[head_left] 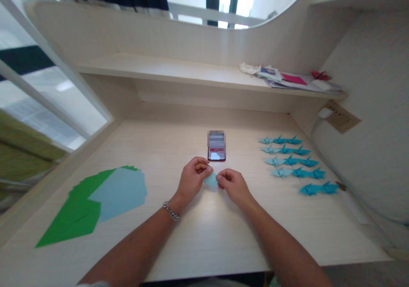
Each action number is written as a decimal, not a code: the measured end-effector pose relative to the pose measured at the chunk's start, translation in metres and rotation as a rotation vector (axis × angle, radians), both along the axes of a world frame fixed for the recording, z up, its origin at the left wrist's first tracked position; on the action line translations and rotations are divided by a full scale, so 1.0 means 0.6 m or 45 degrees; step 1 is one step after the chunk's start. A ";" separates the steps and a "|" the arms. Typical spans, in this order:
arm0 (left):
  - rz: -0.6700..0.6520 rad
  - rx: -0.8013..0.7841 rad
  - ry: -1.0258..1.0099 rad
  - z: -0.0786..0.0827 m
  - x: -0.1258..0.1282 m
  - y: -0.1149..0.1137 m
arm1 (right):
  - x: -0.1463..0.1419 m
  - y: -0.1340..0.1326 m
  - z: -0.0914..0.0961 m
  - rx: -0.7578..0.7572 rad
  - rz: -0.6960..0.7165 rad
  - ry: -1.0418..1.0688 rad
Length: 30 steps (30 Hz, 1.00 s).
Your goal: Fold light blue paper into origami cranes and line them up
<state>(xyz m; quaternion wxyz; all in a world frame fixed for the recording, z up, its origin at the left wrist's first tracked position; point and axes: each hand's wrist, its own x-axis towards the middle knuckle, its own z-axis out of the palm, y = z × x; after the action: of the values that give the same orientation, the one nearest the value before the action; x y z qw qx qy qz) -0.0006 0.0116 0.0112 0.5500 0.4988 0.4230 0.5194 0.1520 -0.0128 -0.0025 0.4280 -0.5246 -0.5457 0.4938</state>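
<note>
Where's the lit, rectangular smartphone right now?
In the head view, the smartphone lies near the middle of the pale wood-grain desk, just beyond the small pale-blue paper held by the left hand and right hand, left of the blue paper birds.

The desk [194, 248] is showing pale wood grain with a smooth, satiny sheen, and the shelf [179, 68] is wearing a similar light finish. The small pale-blue paper [211, 181] is looking thin and matt, as are the green paper sheets [73, 212] and light-blue paper sheets [121, 195]. Crisp paper is forming the blue origami cranes [291, 160]. The chain bracelet [171, 211] is gleaming like polished metal; the smartphone [216, 145] is shining glossily.
</note>
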 end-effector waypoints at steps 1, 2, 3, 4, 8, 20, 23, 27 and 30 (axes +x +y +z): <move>0.016 0.005 0.001 0.000 0.000 0.001 | 0.000 0.000 0.000 -0.001 0.001 0.000; 0.025 0.007 0.003 0.001 0.000 0.001 | 0.000 0.000 0.000 0.004 -0.001 0.002; 0.031 0.009 0.005 0.001 0.000 0.001 | 0.000 0.000 0.000 0.009 -0.002 0.007; 0.038 0.011 0.005 0.002 0.000 0.001 | 0.001 0.000 0.001 0.012 -0.001 0.012; 0.095 0.012 0.006 0.004 0.001 0.002 | 0.002 -0.002 0.002 -0.005 0.011 0.007; 0.113 -0.012 0.024 0.005 -0.002 0.004 | 0.005 0.004 -0.003 -0.041 0.051 0.074; 0.062 0.003 0.024 0.001 0.000 0.002 | 0.006 0.003 -0.001 -0.031 0.041 0.087; -0.002 0.018 0.033 -0.005 0.003 -0.001 | 0.004 0.000 0.000 0.028 0.006 -0.022; -0.003 -0.001 0.043 -0.005 0.004 -0.003 | 0.003 -0.001 0.000 0.062 -0.031 -0.091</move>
<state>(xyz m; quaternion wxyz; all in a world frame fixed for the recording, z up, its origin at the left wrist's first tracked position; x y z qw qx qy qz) 0.0017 0.0099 0.0082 0.5436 0.5079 0.4318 0.5100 0.1535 -0.0134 -0.0026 0.4270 -0.5378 -0.5661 0.4561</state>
